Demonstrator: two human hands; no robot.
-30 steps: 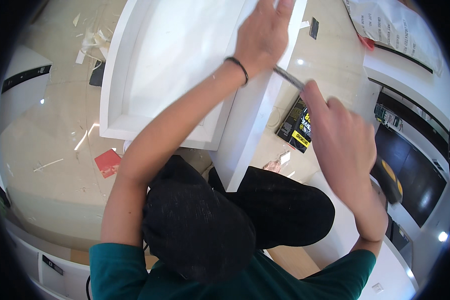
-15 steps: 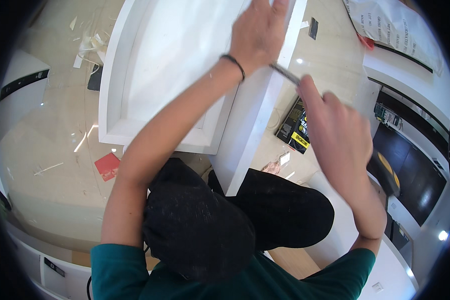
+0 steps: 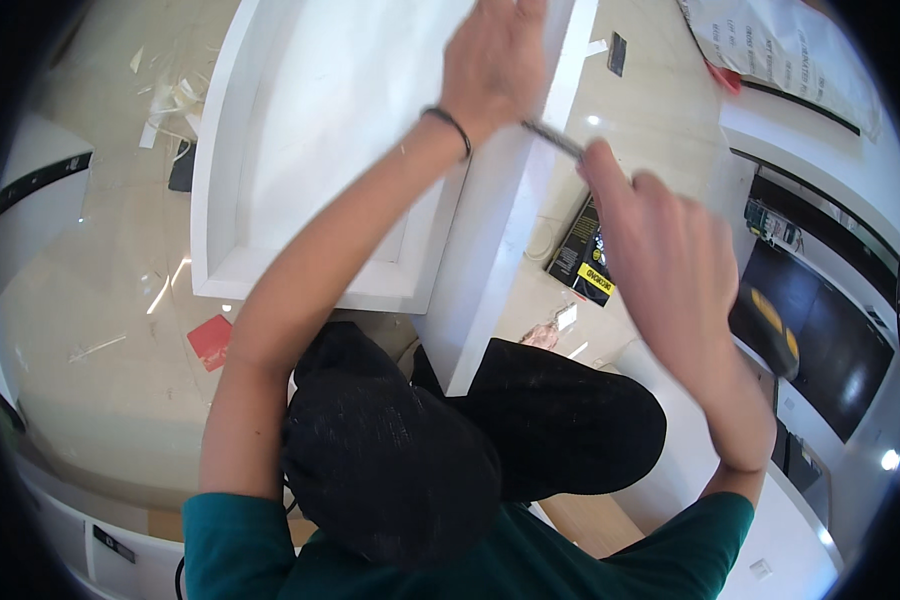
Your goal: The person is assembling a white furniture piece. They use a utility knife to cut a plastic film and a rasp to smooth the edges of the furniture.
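A large white box-shaped panel (image 3: 300, 130) with a raised rim lies on the floor in front of my knees. My left hand (image 3: 495, 60), with a dark band on the wrist, presses flat on the panel's right side wall (image 3: 490, 260). My right hand (image 3: 660, 250) grips a thin metal tool (image 3: 553, 138) whose tip meets the outer face of that wall just below my left hand. The hand is blurred.
A black and yellow box (image 3: 585, 255) lies on the floor right of the panel. A red card (image 3: 212, 340) and white scraps (image 3: 170, 100) lie at the left. A printed sheet (image 3: 780, 45) is at the top right, dark cabinets (image 3: 820, 330) at the right.
My right hand has slid slightly left and up along the wall with the tool. My left hand stays pressed in place.
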